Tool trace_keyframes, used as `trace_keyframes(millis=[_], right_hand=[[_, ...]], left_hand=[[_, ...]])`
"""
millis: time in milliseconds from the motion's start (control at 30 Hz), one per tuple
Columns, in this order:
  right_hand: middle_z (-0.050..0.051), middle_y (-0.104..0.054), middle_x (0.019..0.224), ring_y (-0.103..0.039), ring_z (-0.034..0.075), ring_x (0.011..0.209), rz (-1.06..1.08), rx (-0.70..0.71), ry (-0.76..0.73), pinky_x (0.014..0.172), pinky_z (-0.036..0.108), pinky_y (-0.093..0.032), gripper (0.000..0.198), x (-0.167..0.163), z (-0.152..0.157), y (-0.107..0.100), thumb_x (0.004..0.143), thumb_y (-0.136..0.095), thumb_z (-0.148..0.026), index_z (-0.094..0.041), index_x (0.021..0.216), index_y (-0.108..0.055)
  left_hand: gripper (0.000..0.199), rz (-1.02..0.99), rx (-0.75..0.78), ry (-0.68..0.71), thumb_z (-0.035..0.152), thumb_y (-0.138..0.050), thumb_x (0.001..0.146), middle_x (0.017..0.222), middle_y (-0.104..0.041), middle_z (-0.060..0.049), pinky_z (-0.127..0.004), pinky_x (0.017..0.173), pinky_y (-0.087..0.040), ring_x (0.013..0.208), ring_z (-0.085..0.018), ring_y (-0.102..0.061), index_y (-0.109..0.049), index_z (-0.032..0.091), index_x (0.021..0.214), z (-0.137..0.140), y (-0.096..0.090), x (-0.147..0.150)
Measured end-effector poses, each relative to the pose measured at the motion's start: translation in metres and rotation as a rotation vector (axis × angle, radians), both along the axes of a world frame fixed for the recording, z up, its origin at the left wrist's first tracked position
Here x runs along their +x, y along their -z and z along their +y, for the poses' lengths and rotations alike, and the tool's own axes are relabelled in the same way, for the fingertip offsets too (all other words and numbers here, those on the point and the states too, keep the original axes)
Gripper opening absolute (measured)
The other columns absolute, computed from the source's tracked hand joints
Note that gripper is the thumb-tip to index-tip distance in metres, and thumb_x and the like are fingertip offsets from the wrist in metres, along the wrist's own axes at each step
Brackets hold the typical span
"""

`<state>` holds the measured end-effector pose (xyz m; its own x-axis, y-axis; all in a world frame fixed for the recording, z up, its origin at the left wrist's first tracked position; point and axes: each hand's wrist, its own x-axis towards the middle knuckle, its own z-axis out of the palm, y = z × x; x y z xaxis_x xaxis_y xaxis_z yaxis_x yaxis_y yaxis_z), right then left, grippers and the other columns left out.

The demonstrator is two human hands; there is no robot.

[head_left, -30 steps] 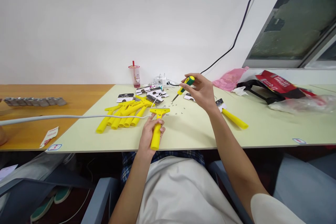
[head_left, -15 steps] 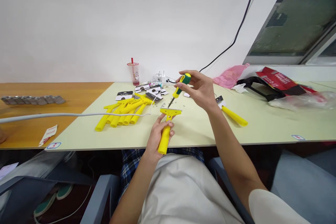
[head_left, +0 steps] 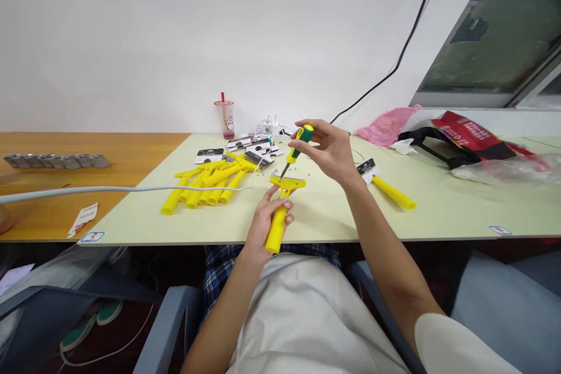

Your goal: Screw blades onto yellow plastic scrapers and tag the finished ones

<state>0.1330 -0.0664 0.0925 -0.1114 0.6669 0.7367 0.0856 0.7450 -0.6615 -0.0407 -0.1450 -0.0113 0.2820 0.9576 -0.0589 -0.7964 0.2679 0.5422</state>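
Observation:
My left hand (head_left: 264,219) is closed around the handle of a yellow scraper (head_left: 277,230), its wide head pointing away from me. In my right hand (head_left: 331,149) is a green and yellow screwdriver (head_left: 298,145), gripped by the fingertips and tilted down to the left. Its tip meets the left part of the scraper head; whether a screw sits under it is too small to tell. Several yellow scraper handles (head_left: 219,180) lie in a pile to the left. On the right rests another yellow scraper (head_left: 393,192) with a black and white card-like piece at its head.
Small metal bits (head_left: 287,167) are scattered beyond the scraper. Black and white cards (head_left: 209,156), a plastic cup (head_left: 228,121) and a power strip (head_left: 268,126) stand farther back. A white cable (head_left: 131,189) crosses from the left. Pink (head_left: 388,125) and red bags (head_left: 468,135) lie right.
The screwdriver's tip has come down slightly onto the scraper head's left part. The view has shifted a little; both hands keep their holds.

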Motion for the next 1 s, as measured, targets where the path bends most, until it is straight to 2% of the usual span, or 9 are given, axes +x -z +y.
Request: trace_keyframes(millis=[167, 500, 1000], right_hand=[[0.004, -0.082, 0.102, -0.082, 0.024, 0.100, -0.009, 0.000, 0.008, 0.084, 0.037, -0.074, 0.058, 0.0001, 0.0018, 0.0013, 0.077, -0.098, -0.063, -0.026, 0.119, -0.080], [0.004, -0.082, 0.102, -0.082, 0.023, 0.099, -0.008, 0.008, -0.017, 0.086, 0.037, -0.074, 0.055, -0.0015, 0.0013, 0.0017, 0.079, -0.098, -0.059, -0.025, 0.119, -0.081], [0.004, -0.082, 0.101, -0.082, 0.024, 0.099, -0.004, 0.010, -0.014, 0.087, 0.039, -0.075, 0.058, -0.0012, 0.0019, 0.0017, 0.078, -0.098, -0.062, -0.025, 0.119, -0.081]], left_hand=[[0.067, -0.002, -0.002, -0.002, 0.003, -0.077, 0.086, 0.152, -0.067, -0.019, -0.015, 0.055, -0.050, 0.075, -0.007, -0.062, -0.056, 0.023, 0.146, 0.0007, 0.0001, -0.0001], [0.068, 0.013, -0.004, -0.003, 0.004, -0.077, 0.086, 0.150, -0.068, -0.019, -0.016, 0.056, -0.049, 0.075, -0.008, -0.062, -0.055, 0.024, 0.147, 0.0002, -0.0007, 0.0002], [0.068, 0.001, 0.000, -0.006, 0.003, -0.077, 0.085, 0.153, -0.067, -0.020, -0.015, 0.054, -0.048, 0.075, -0.007, -0.062, -0.055, 0.023, 0.146, -0.0015, -0.0022, 0.0001]])
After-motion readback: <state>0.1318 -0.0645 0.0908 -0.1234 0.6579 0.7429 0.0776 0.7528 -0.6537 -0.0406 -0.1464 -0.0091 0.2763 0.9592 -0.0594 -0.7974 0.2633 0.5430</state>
